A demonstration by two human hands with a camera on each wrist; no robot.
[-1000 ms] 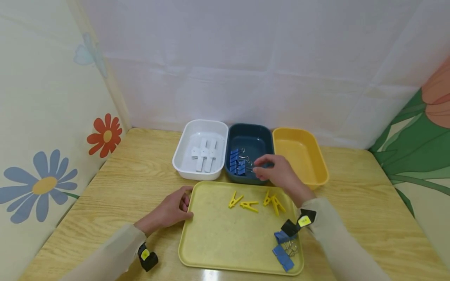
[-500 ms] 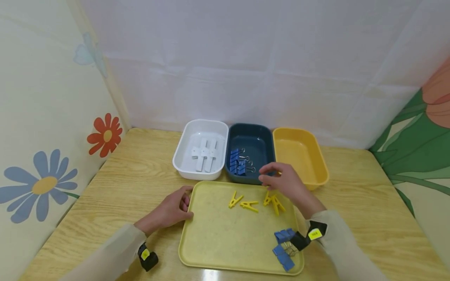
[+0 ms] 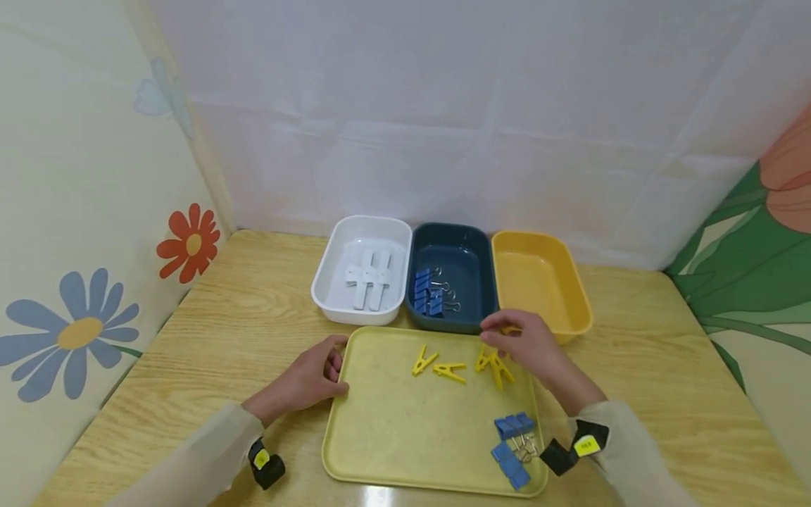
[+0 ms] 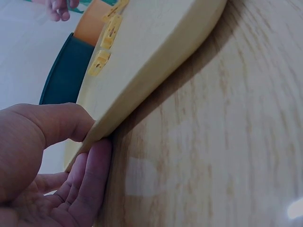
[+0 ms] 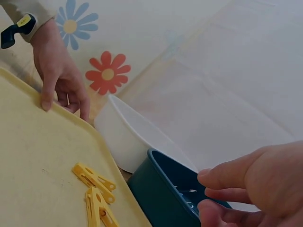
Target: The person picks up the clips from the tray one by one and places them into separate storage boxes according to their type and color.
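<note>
Yellow clips (image 3: 419, 365), right of frame centre: probably light, stiff plastic, best pinched mid-body, with left hand (image 3: 307, 377) clamped on tray (image 3: 405, 422) edge, right hand (image 3: 532, 345) empty, thumb and fingers parted!

The tray (image 3: 405, 429) looks matt plastic — the table (image 3: 190, 345), glossy wood.

Left grip (image 3: 308, 377): pinch position, thumb (image 4: 61, 120) opposing the curled fingers (image 4: 96, 172). Left forearm (image 3: 196, 454): angled forward and inward. Right grip (image 3: 524, 343): raised, bent fingers (image 3: 503, 317) pointing toward the left side, fingertips (image 5: 205, 177) slightly apart. Right forearm (image 3: 636, 454): angled forward and inward, its grip farther forward than the left.
</note>
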